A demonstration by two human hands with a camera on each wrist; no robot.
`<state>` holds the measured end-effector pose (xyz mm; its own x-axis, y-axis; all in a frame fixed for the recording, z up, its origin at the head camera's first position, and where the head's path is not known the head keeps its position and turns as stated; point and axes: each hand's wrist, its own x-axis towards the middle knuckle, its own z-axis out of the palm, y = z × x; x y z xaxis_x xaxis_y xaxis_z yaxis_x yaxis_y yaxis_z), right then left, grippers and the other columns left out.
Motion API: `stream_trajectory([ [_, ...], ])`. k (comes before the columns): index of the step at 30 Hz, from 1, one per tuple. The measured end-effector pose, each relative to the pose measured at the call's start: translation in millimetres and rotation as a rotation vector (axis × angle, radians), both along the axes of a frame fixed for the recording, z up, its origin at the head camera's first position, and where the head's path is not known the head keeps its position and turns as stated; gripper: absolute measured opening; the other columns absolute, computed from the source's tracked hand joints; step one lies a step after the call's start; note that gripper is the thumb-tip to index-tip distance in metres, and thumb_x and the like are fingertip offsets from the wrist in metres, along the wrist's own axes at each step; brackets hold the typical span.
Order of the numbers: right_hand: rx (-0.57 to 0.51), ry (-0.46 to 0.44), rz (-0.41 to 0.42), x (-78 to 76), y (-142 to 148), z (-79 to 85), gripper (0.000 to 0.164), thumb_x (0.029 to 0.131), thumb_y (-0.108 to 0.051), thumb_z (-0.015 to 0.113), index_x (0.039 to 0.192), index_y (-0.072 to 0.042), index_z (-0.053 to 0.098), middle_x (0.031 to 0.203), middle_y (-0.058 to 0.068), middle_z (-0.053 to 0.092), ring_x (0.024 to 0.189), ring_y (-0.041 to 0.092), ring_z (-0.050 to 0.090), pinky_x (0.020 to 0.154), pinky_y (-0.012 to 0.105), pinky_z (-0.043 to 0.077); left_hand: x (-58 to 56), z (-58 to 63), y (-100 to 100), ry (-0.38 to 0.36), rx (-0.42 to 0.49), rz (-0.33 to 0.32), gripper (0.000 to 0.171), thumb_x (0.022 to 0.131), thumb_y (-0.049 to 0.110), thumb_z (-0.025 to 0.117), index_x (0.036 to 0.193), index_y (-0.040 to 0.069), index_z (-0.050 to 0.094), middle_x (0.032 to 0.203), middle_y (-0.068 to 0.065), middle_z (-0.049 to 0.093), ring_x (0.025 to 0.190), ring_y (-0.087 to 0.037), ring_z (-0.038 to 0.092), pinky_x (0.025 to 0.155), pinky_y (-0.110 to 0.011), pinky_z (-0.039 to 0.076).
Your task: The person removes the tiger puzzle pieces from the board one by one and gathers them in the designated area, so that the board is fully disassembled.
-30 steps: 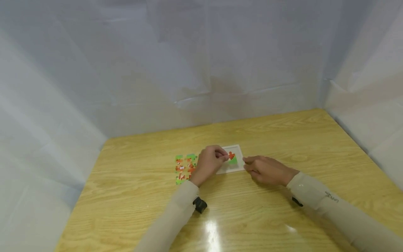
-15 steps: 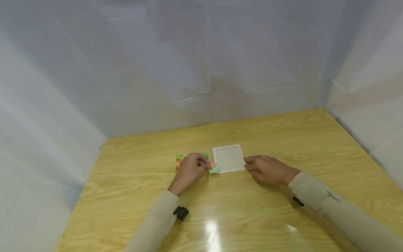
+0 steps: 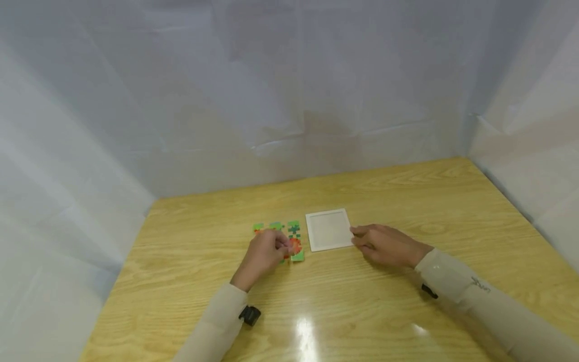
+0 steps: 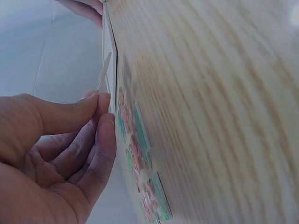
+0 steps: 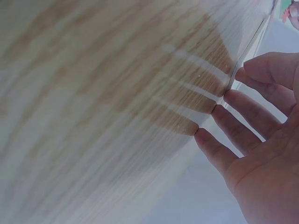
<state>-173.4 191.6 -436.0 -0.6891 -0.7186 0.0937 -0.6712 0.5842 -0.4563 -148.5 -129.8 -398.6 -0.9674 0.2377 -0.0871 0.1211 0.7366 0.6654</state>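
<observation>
In the head view my left hand point(image 3: 262, 254) pinches an orange and green jigsaw piece point(image 3: 296, 246) between thumb and fingertips. The left wrist view shows that piece edge-on, tilted above the table. Just beneath the hand lie several loose jigsaw pieces point(image 3: 294, 227) in rough rows, partly covered by the hand. Beside them, to the right, a white square puzzle frame point(image 3: 332, 248) lies flat with nothing inside its border. My right hand point(image 3: 389, 245) holds the frame's right edge with thumb and index finger. Its other fingertips point(image 5: 203, 135) rest on the tabletop in the right wrist view.
The light wooden table point(image 3: 384, 311) runs back to a pale sheet point(image 3: 289, 100) hung behind it, with more sheeting at both sides. A dark wrist strap point(image 3: 250, 315) shows at the left sleeve.
My left hand has carried the jigsaw piece leftward, from over the puzzle frame to the loose pieces and slightly nearer me. The right hand has stayed at the frame's edge.
</observation>
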Motion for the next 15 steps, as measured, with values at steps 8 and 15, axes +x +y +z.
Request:
stream_trajectory([
  [8,0.0,0.002,0.001,0.5,0.3,0.2,0.026,0.099,-0.002,0.062,0.122,0.006,0.069,0.141,0.024,0.054,0.131,0.038,0.053,0.095,0.043,0.053,2.5,-6.7,-2.2,0.007,-0.016,0.011,0.006,0.092,0.009,0.076,0.091,0.003,0.075,0.084,0.0,0.071,0.071,-0.011,0.064,0.06,-0.028,0.053],
  [15,-0.009,0.015,0.004,1.0,2.0,-0.5,0.026,0.099,-0.002,0.062,0.123,0.006,0.069,0.141,0.025,0.055,0.13,0.039,0.054,0.095,0.044,0.053,2.0,-10.7,-1.9,0.027,-0.023,0.012,0.005,0.091,0.008,0.077,0.089,0.004,0.076,0.082,0.001,0.072,0.071,-0.01,0.064,0.059,-0.027,0.052],
])
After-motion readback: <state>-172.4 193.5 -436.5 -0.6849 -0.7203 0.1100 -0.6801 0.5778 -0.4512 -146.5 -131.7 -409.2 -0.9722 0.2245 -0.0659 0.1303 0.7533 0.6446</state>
